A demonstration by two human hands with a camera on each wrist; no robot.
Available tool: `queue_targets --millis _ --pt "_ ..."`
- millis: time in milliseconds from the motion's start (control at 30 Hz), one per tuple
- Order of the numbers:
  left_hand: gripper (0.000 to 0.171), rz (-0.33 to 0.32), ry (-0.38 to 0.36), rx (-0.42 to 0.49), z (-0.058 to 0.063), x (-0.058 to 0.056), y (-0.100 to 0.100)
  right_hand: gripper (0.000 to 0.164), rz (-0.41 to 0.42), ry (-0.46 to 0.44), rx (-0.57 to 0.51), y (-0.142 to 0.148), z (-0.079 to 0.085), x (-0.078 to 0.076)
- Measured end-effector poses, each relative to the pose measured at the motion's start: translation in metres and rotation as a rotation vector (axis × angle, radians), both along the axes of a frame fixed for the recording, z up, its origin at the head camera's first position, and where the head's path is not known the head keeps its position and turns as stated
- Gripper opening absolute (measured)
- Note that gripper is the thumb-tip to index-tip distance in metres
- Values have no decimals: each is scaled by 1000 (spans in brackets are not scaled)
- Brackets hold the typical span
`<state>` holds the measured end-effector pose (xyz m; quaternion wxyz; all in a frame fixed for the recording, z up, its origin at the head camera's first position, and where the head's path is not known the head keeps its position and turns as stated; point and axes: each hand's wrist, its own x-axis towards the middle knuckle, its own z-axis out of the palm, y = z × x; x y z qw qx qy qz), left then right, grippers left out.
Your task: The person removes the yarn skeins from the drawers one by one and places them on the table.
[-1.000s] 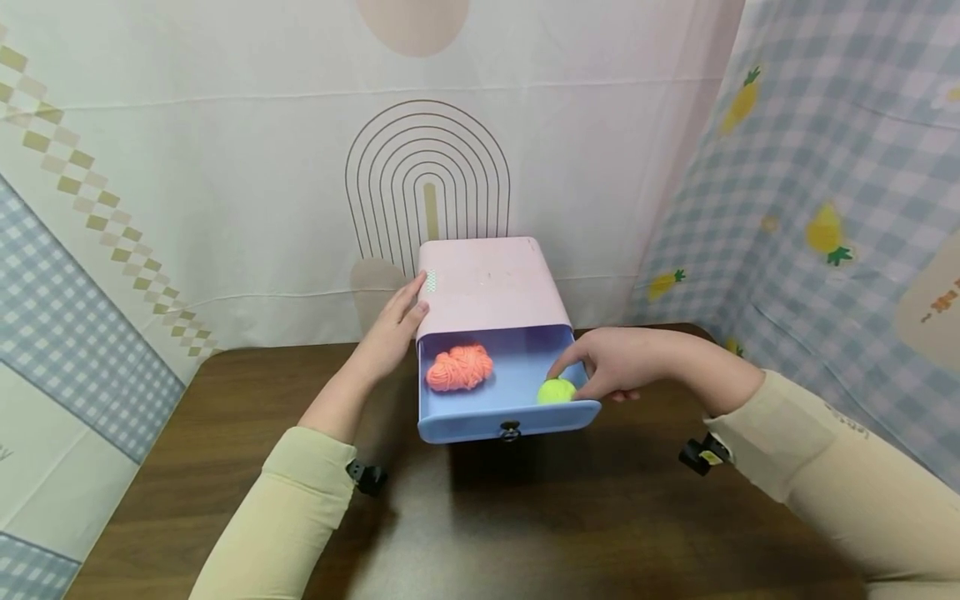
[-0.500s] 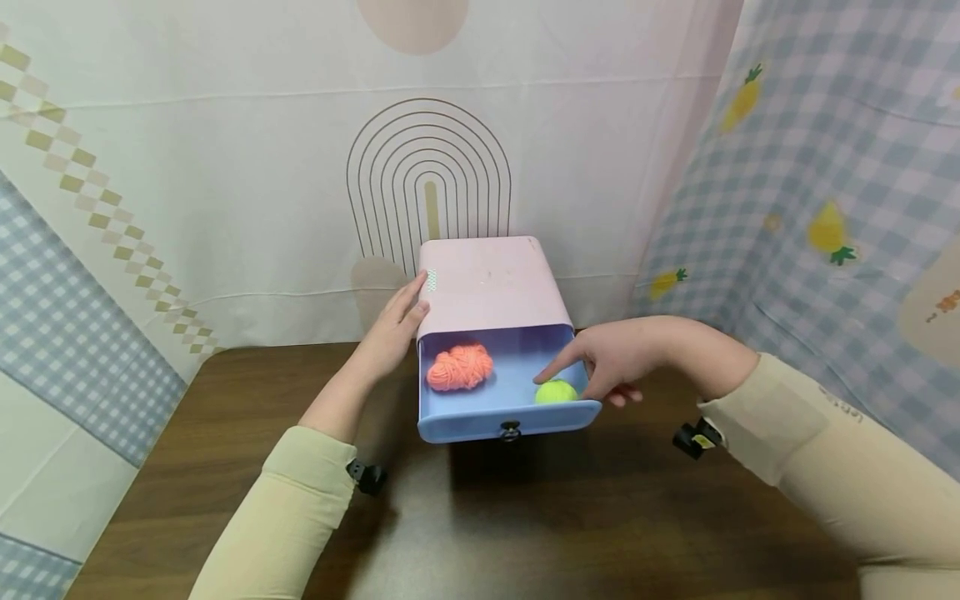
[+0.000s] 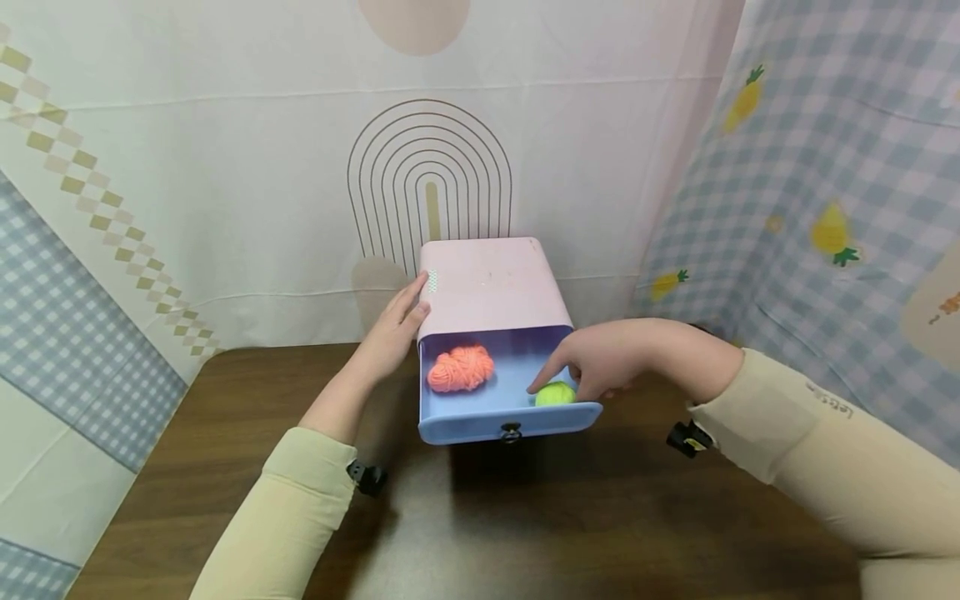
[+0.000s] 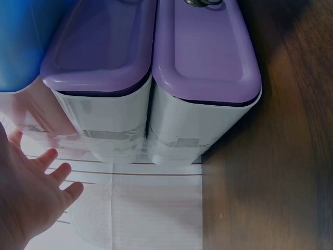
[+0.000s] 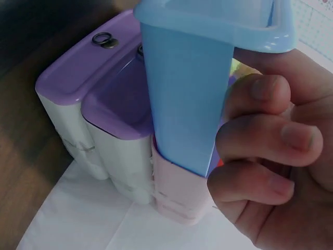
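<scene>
A blue drawer (image 3: pixel 465 427) stands pulled out of a pink box (image 3: pixel 491 287). In its left half lies a bundle of orange yarn (image 3: pixel 461 368); by its front right corner sits a yellow-green ball of yarn (image 3: pixel 555 395). My right hand (image 3: pixel 618 358) reaches over the drawer's right wall, with index finger and thumb on either side of the ball. Its other fingers (image 5: pixel 255 136) are curled outside the drawer in the right wrist view. My left hand (image 3: pixel 390 333) rests against the pink box's left side, fingers relaxed; the left wrist view shows this hand (image 4: pixel 31 195) with spread fingers.
Under the pink box are two white boxes with purple drawer fronts (image 4: pixel 203 47), both pushed in. A ring pull (image 3: pixel 511 433) hangs on the blue front. The unit stands on a brown wooden table (image 3: pixel 600 517) before a patterned cloth (image 3: pixel 262 167).
My right index finger has moved from the top of the ball to its left side and lower. The ball has barely shifted. My left hand stays where it was.
</scene>
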<state>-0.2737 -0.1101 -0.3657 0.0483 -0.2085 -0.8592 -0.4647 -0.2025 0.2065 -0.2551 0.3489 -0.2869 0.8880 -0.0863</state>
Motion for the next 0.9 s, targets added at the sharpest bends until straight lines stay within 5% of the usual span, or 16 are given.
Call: queue_targets --millis 900 --pt "59 -4 -8 -5 2 3 0 44 94 217 2 -8 -5 -6"
